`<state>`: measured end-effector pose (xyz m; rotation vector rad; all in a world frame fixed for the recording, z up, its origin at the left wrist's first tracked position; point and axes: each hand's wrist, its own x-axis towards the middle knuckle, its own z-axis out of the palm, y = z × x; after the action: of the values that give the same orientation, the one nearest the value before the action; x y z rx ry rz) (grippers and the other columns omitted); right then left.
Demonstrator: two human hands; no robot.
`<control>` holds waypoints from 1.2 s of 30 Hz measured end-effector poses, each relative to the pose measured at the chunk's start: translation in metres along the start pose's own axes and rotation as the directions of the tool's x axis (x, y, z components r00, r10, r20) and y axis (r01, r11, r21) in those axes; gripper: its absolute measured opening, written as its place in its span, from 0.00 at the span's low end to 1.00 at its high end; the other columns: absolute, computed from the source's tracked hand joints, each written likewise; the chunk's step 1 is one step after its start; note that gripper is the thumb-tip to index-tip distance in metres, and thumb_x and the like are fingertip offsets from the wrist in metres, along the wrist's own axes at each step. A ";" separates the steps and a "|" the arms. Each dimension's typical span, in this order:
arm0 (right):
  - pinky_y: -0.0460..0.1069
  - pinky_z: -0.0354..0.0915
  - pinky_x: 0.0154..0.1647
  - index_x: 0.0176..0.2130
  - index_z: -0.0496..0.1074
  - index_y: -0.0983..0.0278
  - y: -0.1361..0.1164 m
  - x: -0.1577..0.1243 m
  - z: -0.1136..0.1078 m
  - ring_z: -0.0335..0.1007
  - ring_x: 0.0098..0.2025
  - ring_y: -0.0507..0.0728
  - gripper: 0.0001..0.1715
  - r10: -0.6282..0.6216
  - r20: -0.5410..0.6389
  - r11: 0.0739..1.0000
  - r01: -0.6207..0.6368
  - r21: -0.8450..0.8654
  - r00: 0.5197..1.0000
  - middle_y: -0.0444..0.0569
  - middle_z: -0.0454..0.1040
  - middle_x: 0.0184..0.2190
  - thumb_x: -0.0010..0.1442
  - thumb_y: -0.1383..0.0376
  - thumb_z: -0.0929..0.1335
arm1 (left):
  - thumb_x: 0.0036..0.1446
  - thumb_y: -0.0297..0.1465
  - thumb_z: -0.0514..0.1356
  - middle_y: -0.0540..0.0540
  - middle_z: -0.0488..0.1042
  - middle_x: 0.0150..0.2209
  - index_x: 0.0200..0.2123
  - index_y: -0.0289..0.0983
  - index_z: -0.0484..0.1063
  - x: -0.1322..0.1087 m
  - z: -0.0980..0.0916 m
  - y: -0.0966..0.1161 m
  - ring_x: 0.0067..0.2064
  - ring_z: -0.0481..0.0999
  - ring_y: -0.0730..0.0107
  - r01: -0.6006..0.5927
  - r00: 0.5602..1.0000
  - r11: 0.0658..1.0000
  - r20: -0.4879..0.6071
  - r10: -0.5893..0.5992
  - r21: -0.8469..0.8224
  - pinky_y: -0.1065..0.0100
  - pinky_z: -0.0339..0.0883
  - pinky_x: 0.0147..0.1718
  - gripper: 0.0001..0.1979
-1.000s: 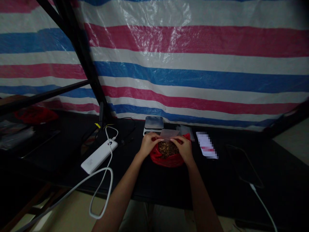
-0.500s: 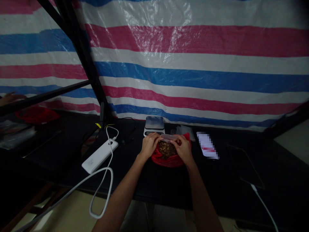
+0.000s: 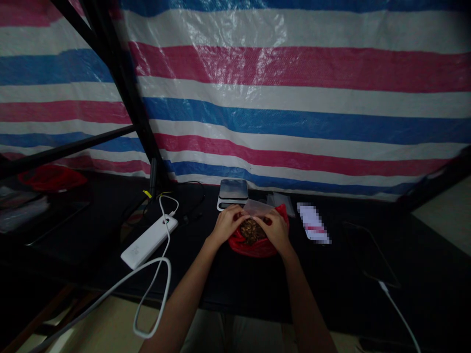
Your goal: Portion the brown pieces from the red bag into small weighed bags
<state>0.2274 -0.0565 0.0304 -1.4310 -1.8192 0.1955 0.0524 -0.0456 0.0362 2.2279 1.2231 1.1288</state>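
Observation:
Between my two hands is a clear plastic bag (image 3: 258, 208), its near edge pinched from both sides. My left hand (image 3: 228, 225) is closed on the bag's left part, fingertips close to the middle. On the other side my right hand (image 3: 275, 230) is closed on the same edge. Below them a red plastic bag (image 3: 257, 249) lies open on the table, holding a heap of small brown pieces (image 3: 252, 230) whose kind I cannot make out. Just behind my left hand stands a small kitchen scale (image 3: 233, 192) with a dark top.
More clear bags (image 3: 281, 202) lie behind the red bag. A white power bank (image 3: 149, 242) with a looped white cable is at left. To the right lie a blurred phone (image 3: 313, 223) and a dark device (image 3: 370, 255) on a cable. Another red bag (image 3: 53, 178) sits far left.
My fingertips have come closer together along the clear bag's edge, and the bag now stands up more beyond them. A person's hand at the far left has left the view.

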 end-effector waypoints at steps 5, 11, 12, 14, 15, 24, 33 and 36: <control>0.49 0.60 0.37 0.30 0.73 0.60 -0.002 0.000 -0.001 0.65 0.36 0.56 0.08 -0.105 0.048 0.991 0.101 0.086 0.993 0.46 0.73 0.30 0.53 0.64 0.64 | 0.55 0.32 0.53 0.48 0.69 0.30 0.31 0.35 0.70 -0.001 -0.002 0.003 0.34 0.68 0.70 -0.045 0.999 0.998 0.024 0.046 -0.036 0.72 0.59 0.33 0.08; 0.48 0.59 0.34 0.29 0.73 0.60 0.005 0.002 0.003 0.65 0.34 0.56 0.09 -0.086 0.072 0.991 0.077 0.113 0.994 0.46 0.73 0.29 0.51 0.68 0.63 | 0.54 0.30 0.53 0.48 0.69 0.29 0.32 0.36 0.70 -0.002 0.000 0.006 0.33 0.67 0.70 -0.041 0.998 0.999 0.049 0.042 -0.015 0.72 0.58 0.33 0.07; 0.48 0.59 0.34 0.29 0.73 0.60 0.005 0.002 0.003 0.65 0.35 0.56 0.08 -0.084 0.074 0.990 0.075 0.116 0.994 0.46 0.73 0.29 0.51 0.67 0.63 | 0.54 0.30 0.53 0.48 0.69 0.29 0.32 0.36 0.70 -0.002 0.000 0.006 0.33 0.67 0.70 -0.041 0.998 0.999 0.055 0.041 -0.011 0.72 0.58 0.32 0.07; 0.49 0.59 0.36 0.30 0.73 0.60 0.004 0.002 0.003 0.65 0.36 0.56 0.08 -0.086 0.077 0.988 0.075 0.137 0.993 0.46 0.73 0.30 0.51 0.67 0.63 | 0.53 0.29 0.53 0.48 0.69 0.30 0.32 0.36 0.69 -0.001 0.001 0.007 0.33 0.67 0.70 -0.035 0.997 0.999 0.063 0.036 -0.003 0.72 0.58 0.32 0.06; 0.49 0.59 0.36 0.30 0.72 0.60 0.004 0.001 0.002 0.65 0.36 0.56 0.08 -0.088 0.078 0.985 0.075 0.157 0.993 0.46 0.73 0.30 0.51 0.67 0.63 | 0.53 0.28 0.53 0.48 0.69 0.30 0.32 0.36 0.69 -0.002 0.001 0.008 0.34 0.68 0.70 -0.030 0.998 1.000 0.062 0.030 0.002 0.72 0.58 0.33 0.06; 0.48 0.60 0.37 0.30 0.72 0.61 0.001 0.000 0.004 0.67 0.35 0.55 0.08 -0.096 0.066 0.953 0.073 0.294 0.993 0.46 0.73 0.30 0.50 0.68 0.64 | 0.51 0.27 0.53 0.47 0.71 0.33 0.34 0.36 0.70 -0.004 0.003 0.009 0.36 0.69 0.69 -0.018 0.999 1.000 0.041 0.018 -0.004 0.70 0.60 0.37 0.08; 0.46 0.63 0.26 0.23 0.73 0.65 -0.007 0.003 -0.002 0.69 0.26 0.54 0.13 0.134 0.049 0.840 -0.140 0.524 0.990 0.47 0.74 0.21 0.49 0.59 0.65 | 0.52 0.34 0.55 0.47 0.75 0.25 0.24 0.34 0.74 0.000 0.007 -0.001 0.28 0.72 0.70 0.161 0.984 0.904 -0.001 -0.176 -0.397 0.72 0.63 0.31 0.13; 0.44 0.58 0.19 0.21 0.72 0.64 -0.011 0.000 0.000 0.65 0.20 0.52 0.18 0.162 0.012 0.889 -0.151 0.433 0.987 0.44 0.69 0.14 0.51 0.55 0.63 | 0.52 0.38 0.55 0.48 0.76 0.25 0.24 0.35 0.75 -0.001 0.010 -0.002 0.29 0.72 0.69 0.183 0.979 0.926 -0.028 -0.203 -0.330 0.71 0.63 0.32 0.15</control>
<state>0.2192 -0.0603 0.0360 -1.2487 -1.5156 0.6233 0.0586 -0.0450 0.0286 1.7993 1.1542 1.2277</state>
